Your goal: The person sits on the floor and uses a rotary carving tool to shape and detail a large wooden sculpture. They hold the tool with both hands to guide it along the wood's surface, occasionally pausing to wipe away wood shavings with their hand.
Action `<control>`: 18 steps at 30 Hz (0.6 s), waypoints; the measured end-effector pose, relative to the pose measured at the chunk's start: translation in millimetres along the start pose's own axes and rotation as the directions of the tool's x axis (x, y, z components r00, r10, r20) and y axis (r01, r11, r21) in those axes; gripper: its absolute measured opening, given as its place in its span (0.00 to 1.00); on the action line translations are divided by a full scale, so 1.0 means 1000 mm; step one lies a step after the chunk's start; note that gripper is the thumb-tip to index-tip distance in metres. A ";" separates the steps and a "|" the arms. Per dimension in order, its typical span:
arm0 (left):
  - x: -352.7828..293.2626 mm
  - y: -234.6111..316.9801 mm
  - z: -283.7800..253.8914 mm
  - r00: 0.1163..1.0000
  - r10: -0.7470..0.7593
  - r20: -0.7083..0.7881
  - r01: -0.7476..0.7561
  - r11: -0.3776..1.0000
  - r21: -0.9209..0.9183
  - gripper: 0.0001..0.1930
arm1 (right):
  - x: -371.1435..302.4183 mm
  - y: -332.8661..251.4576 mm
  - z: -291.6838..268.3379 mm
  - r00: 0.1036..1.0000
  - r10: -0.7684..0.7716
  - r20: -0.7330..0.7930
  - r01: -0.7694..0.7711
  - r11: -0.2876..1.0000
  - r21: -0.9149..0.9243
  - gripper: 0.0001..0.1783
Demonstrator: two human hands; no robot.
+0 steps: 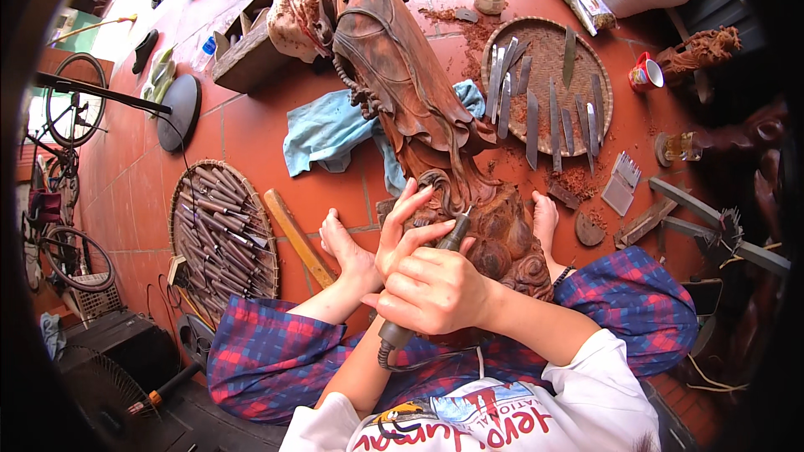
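Note:
A large brown wooden statue (394,59) with carved robe folds lies tilted away from me, its knobbly base (502,238) between my bare feet. My right hand (440,289) is wrapped round a dark rotary carving handpiece (394,335), cord trailing from its lower end. The thin bit at its upper end points at the carved scrollwork just above the base; I cannot tell whether it touches. My left hand (402,230) is beneath the right one, fingers stretched apart against the scrollwork and beside the handpiece. Its palm is partly hidden by the right hand.
To the left, a round woven tray (178,226) holds many handled chisels, near a wooden mallet-like stick (297,238). At the right, another woven tray (536,29) carries flat blades. A blue cloth (322,134) lies under the statue; a red mug (646,74) and bit case (621,186) stand right.

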State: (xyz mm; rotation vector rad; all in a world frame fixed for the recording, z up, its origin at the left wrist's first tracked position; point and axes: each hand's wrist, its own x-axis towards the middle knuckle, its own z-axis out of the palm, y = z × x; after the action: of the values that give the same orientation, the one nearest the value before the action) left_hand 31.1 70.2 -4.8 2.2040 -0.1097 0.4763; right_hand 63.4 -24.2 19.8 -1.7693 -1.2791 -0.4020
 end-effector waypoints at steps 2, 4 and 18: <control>0.002 -0.005 0.002 0.995 -0.097 0.025 0.099 0.991 -0.088 0.28 | 0.003 0.007 0.000 1.000 -0.008 0.011 0.008 1.000 -0.004 0.07; 0.000 -0.008 0.014 0.977 -0.214 -0.020 0.193 0.914 -0.356 0.30 | 0.006 0.012 0.001 1.000 0.000 0.015 0.000 1.000 -0.013 0.07; 0.012 -0.032 -0.013 0.691 -0.291 0.662 0.498 -0.472 -0.727 0.64 | 0.005 0.024 0.011 0.998 0.056 -0.037 -0.054 0.997 0.047 0.10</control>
State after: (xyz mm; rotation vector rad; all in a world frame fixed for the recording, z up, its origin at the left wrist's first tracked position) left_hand 45.8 101.1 -16.3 0.3079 0.2929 -0.3276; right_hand 84.5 -14.6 5.9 -1.7459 -1.2012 -0.3706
